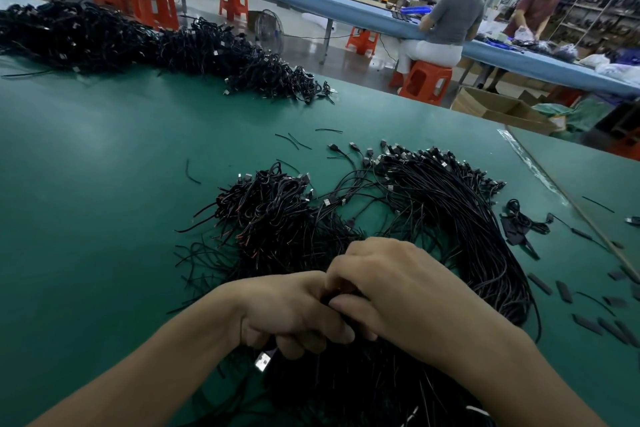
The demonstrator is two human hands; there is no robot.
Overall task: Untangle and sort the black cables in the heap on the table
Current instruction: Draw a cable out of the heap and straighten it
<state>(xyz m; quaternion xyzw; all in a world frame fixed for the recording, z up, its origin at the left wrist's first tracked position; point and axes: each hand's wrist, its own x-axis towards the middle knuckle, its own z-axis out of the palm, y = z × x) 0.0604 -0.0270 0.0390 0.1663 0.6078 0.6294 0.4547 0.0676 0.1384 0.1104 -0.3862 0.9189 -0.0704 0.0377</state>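
A tangled heap of black cables [273,218] lies on the green table [86,184] in front of me. To its right, a straighter bundle of cables [460,211] fans out with USB plugs at its far end. My left hand [287,308] grips a black cable whose silver USB plug [263,361] sticks out below the fist. My right hand [391,284] meets the left one, fingers curled over the same cables. More black cable strands [363,388] lie under both wrists.
A long pile of black cables [138,42] stretches across the far left of the table. Short black sleeve pieces [588,319] and loose wire offcuts [298,140] are scattered at right and centre. Two people work at a blue bench [346,7] behind; orange stools [426,80] stand between.
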